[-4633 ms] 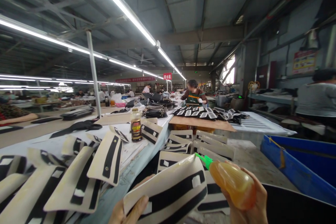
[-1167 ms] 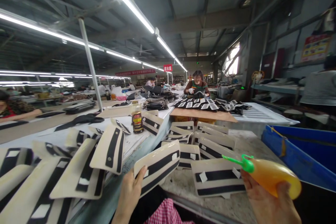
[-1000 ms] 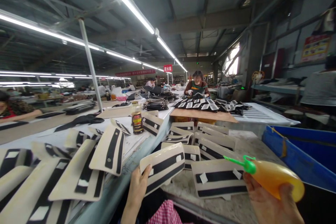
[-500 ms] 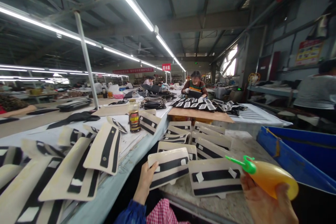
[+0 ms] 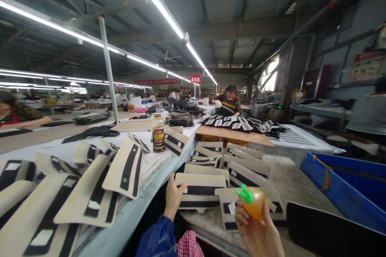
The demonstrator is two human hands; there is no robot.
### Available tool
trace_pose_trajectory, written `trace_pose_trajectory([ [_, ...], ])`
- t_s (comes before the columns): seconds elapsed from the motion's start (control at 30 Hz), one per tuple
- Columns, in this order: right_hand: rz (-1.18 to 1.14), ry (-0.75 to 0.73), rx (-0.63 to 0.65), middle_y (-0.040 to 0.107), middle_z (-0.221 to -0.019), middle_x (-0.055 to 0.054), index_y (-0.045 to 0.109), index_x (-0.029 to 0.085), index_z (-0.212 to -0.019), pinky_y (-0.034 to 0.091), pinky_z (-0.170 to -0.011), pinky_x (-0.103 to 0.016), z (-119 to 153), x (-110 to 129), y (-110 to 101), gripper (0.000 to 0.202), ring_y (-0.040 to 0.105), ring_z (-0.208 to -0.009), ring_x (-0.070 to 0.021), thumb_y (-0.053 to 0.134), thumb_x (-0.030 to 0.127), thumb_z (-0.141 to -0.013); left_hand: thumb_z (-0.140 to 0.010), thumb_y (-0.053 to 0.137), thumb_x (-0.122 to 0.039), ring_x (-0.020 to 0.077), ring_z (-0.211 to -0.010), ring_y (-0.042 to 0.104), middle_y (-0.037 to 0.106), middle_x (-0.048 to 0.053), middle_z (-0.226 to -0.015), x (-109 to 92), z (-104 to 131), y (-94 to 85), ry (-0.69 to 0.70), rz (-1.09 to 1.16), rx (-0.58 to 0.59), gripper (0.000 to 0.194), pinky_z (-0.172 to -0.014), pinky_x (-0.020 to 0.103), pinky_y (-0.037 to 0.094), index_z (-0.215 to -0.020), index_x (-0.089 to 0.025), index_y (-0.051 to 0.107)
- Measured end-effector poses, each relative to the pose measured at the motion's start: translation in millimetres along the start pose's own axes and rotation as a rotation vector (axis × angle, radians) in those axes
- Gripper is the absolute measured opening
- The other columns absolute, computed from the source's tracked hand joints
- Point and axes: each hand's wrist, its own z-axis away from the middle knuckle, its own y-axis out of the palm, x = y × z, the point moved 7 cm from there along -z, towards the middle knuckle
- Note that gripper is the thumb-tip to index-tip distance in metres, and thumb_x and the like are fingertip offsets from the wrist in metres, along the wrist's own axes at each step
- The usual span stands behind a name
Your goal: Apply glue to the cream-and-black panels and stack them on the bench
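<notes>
My left hand [image 5: 174, 197] pinches the left edge of a beige panel [image 5: 200, 202] with dark strips, thumb in front and fingers partly hidden behind it. In my right hand [image 5: 256, 229] is a squeeze bottle [image 5: 255, 204] of amber liquid with a green nozzle, its tip pointing away from me. The bottle is in front of a second beige panel [image 5: 223, 200], which bears a small white patch and is partly covered by my hand. Similar panels [image 5: 250, 170] stand in rows just behind these two.
More beige panels [image 5: 123, 168] lean on the left table, beside a glass jar [image 5: 158, 134] with a dark label. A blue bin [image 5: 328, 186] stands at right, a black panel [image 5: 328, 229] before it. Across the table, a co-worker [image 5: 230, 102] bends over black pieces with white patches.
My right hand has brought the bottle leftward, and its nozzle has swung from pointing left to pointing away. The left-hand panel's face is more squarely toward me. The view has shifted slightly.
</notes>
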Motion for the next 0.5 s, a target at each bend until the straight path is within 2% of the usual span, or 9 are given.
trace_pose_trajectory([
  [0.07, -0.019, 0.048, 0.008, 0.066, -0.075, -0.003, 0.071, 0.016, -0.091, 0.049, -0.054, -0.017, -1.2, -15.6, -0.5, 0.048, 0.054, -0.059, -0.0076, 0.098, 0.039, -0.058, -0.090, 0.069, -0.037, 0.0338, -0.126, 0.059, 0.060, 0.019, -0.137, -17.8, 12.0, -12.0, 0.100, -0.024, -0.078, 0.056, -0.108, 0.056, 0.046, -0.136, -0.011, 0.052],
  [0.13, -0.031, 0.103, 0.019, 0.070, -0.076, -0.004, 0.072, 0.015, -0.092, 0.050, -0.055, -0.016, -1.5, -31.9, -0.9, 0.048, 0.056, -0.061, -0.0079, 0.097, 0.041, -0.059, -0.091, 0.062, -0.048, 0.0403, -0.138, 0.047, 0.051, 0.029, -0.144, -40.9, 29.6, -26.6, 0.220, -0.029, -0.124, 0.071, -0.116, 0.058, 0.036, -0.142, -0.002, 0.045],
  [0.2, -0.048, 0.160, 0.033, 0.071, -0.076, -0.006, 0.073, 0.012, -0.089, 0.050, -0.056, -0.015, -2.2, -47.6, 0.2, 0.048, 0.058, -0.060, -0.0072, 0.095, 0.044, -0.062, -0.093, 0.057, -0.052, 0.0388, -0.141, 0.044, 0.052, 0.027, -0.145, -63.3, 48.3, -37.8, 0.341, -0.013, -0.091, 0.069, -0.119, 0.055, 0.032, -0.141, -0.004, 0.048],
  [0.27, -0.061, 0.210, 0.043, 0.072, -0.075, -0.007, 0.073, 0.008, -0.089, 0.051, -0.057, -0.016, -2.5, -61.2, 2.4, 0.050, 0.059, -0.058, -0.0069, 0.095, 0.046, -0.063, -0.092, 0.058, -0.053, 0.0357, -0.132, 0.054, 0.060, 0.022, -0.139, -79.9, 65.9, -43.5, 0.422, 0.024, -0.017, 0.062, -0.115, 0.052, 0.038, -0.137, -0.011, 0.054],
  [0.33, -0.072, 0.245, 0.058, 0.074, -0.078, -0.006, 0.074, 0.007, -0.090, 0.054, -0.061, -0.016, 0.0, -72.6, 6.0, 0.052, 0.063, -0.060, -0.0073, 0.095, 0.045, -0.062, -0.088, 0.065, -0.053, 0.0342, -0.130, 0.057, 0.062, 0.017, -0.140, -85.9, 83.0, -35.0, 0.364, 0.111, 0.172, 0.059, -0.111, 0.051, 0.044, -0.135, -0.018, 0.057],
  [0.4, -0.078, 0.275, 0.089, 0.076, -0.081, -0.005, 0.075, 0.008, -0.093, 0.054, -0.066, -0.016, 6.8, -83.2, 10.7, 0.049, 0.066, -0.064, -0.0079, 0.095, 0.043, -0.063, -0.081, 0.072, -0.055, 0.0351, -0.131, 0.058, 0.059, 0.014, -0.146, -82.7, 103.5, -16.9, 0.140, 0.262, 0.390, 0.068, -0.107, 0.050, 0.049, -0.139, -0.023, 0.056],
  [0.43, -0.078, 0.297, 0.112, 0.076, -0.082, -0.005, 0.076, 0.009, -0.095, 0.054, -0.068, -0.015, 11.2, -88.6, 13.3, 0.048, 0.068, -0.067, -0.0086, 0.094, 0.042, -0.065, -0.081, 0.072, -0.054, 0.0352, -0.131, 0.058, 0.059, 0.014, -0.148, -84.3, 113.6, -10.2, 0.059, 0.387, 0.434, 0.072, -0.108, 0.050, 0.048, -0.142, -0.022, 0.053],
  [0.5, -0.077, 0.362, 0.170, 0.077, -0.090, -0.006, 0.076, 0.014, -0.104, 0.055, -0.071, -0.018, 19.6, -99.6, 17.9, 0.050, 0.070, -0.078, -0.0124, 0.090, 0.048, -0.070, -0.078, 0.076, -0.051, 0.0354, -0.130, 0.059, 0.066, 0.016, -0.139, -90.9, 128.3, 1.5, -0.043, 0.585, 0.475, 0.073, -0.113, 0.049, 0.043, -0.140, -0.020, 0.055],
])
